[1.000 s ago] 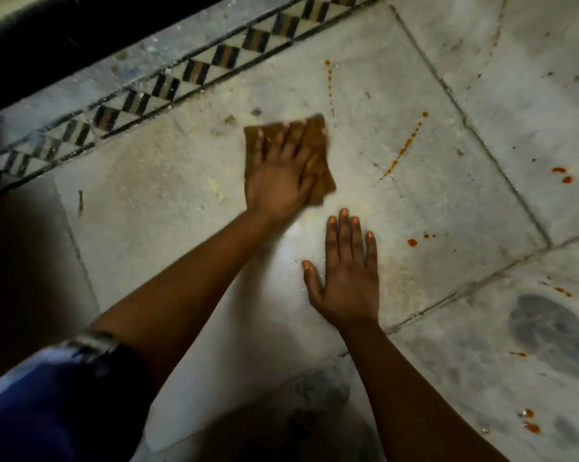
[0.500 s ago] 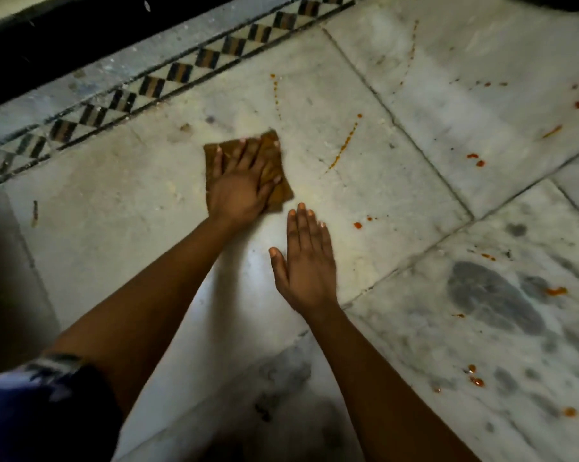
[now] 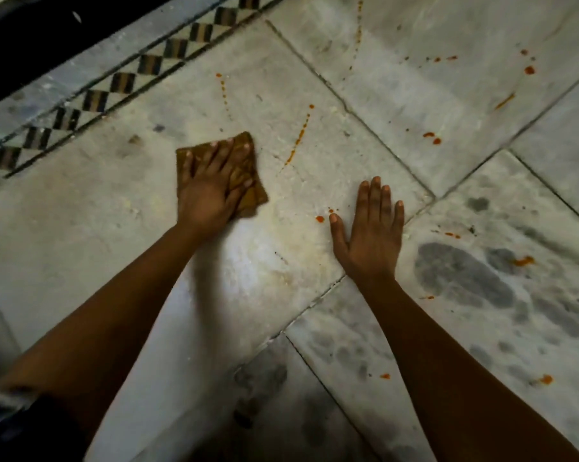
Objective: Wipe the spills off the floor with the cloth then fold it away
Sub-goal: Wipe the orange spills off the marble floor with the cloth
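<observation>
A small brown folded cloth lies flat on the pale marble floor. My left hand presses down on it with straight spread fingers and covers most of it. Flat on the floor to the right rests my right hand, fingers straight, holding nothing. Orange-red spill drops sit just left of its thumb. A dotted orange streak runs up and right of the cloth, and a thinner trail lies above it.
More orange splashes dot the slabs at the right, far right and lower right. A black-and-white checkered border runs along a dark edge at the upper left. Grey stains mark the right slab.
My right hand has shifted to the right, away from the cloth, and now lies beside the small drops. My left hand still presses the cloth at about the same spot on the slab.
</observation>
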`<move>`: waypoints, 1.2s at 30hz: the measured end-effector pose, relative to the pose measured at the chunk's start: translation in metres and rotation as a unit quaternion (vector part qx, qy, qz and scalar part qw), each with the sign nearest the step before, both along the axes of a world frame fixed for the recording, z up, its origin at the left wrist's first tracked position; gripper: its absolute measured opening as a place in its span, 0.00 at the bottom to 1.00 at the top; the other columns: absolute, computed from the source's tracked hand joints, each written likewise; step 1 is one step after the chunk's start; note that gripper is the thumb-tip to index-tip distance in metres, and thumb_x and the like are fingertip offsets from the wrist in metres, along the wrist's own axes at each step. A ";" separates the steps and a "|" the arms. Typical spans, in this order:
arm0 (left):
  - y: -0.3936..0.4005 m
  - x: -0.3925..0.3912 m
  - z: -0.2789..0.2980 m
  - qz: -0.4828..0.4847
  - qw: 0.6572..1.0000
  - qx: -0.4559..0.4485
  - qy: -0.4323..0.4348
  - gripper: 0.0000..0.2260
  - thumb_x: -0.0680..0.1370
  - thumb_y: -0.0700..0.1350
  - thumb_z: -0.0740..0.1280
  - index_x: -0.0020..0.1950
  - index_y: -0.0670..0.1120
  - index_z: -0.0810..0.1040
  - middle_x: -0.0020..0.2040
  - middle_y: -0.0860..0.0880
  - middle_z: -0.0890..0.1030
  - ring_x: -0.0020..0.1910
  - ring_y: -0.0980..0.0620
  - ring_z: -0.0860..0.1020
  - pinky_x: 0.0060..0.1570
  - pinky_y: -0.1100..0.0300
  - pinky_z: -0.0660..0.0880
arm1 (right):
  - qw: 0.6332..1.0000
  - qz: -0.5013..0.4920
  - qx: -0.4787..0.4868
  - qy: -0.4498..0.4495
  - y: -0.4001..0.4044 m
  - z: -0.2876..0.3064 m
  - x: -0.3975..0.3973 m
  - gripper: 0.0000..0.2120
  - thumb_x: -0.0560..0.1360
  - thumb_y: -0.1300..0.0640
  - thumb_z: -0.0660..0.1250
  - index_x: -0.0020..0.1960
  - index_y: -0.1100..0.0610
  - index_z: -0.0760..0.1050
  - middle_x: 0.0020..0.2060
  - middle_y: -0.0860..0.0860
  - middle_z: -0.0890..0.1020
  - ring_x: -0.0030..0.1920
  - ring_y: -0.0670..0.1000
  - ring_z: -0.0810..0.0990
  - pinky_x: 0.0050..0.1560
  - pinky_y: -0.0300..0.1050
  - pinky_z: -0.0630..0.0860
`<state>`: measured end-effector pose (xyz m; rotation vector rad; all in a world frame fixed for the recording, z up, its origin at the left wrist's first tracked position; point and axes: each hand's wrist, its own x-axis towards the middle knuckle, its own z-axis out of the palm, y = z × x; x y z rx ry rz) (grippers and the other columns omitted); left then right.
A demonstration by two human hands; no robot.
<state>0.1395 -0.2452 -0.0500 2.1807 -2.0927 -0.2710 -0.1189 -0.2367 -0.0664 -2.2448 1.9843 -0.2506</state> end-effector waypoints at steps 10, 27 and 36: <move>-0.103 0.017 -0.002 0.184 0.983 0.017 -0.007 0.27 0.81 0.58 0.51 0.77 0.48 0.53 0.77 0.46 0.54 0.76 0.47 0.50 0.73 0.47 0.43 | 1.000 -0.008 0.004 0.002 -0.003 -0.003 0.003 0.32 0.77 0.42 0.50 0.75 0.61 0.58 0.74 0.59 0.60 0.74 0.59 0.58 0.73 0.57 0.50; -0.160 0.008 0.003 0.083 0.996 0.036 0.001 0.28 0.80 0.59 0.51 0.77 0.49 0.54 0.77 0.45 0.55 0.76 0.46 0.51 0.73 0.46 0.43 | 0.999 -0.012 0.030 0.018 -0.004 0.002 0.003 0.33 0.76 0.42 0.51 0.75 0.61 0.58 0.74 0.60 0.60 0.74 0.59 0.58 0.72 0.58 0.50; -0.175 -0.010 0.000 0.120 0.992 0.029 0.005 0.27 0.80 0.60 0.50 0.77 0.51 0.54 0.78 0.49 0.55 0.76 0.49 0.49 0.72 0.45 0.42 | 0.999 -0.016 0.042 0.013 -0.005 0.003 0.003 0.34 0.75 0.41 0.50 0.74 0.61 0.58 0.74 0.59 0.60 0.74 0.59 0.57 0.72 0.58 0.50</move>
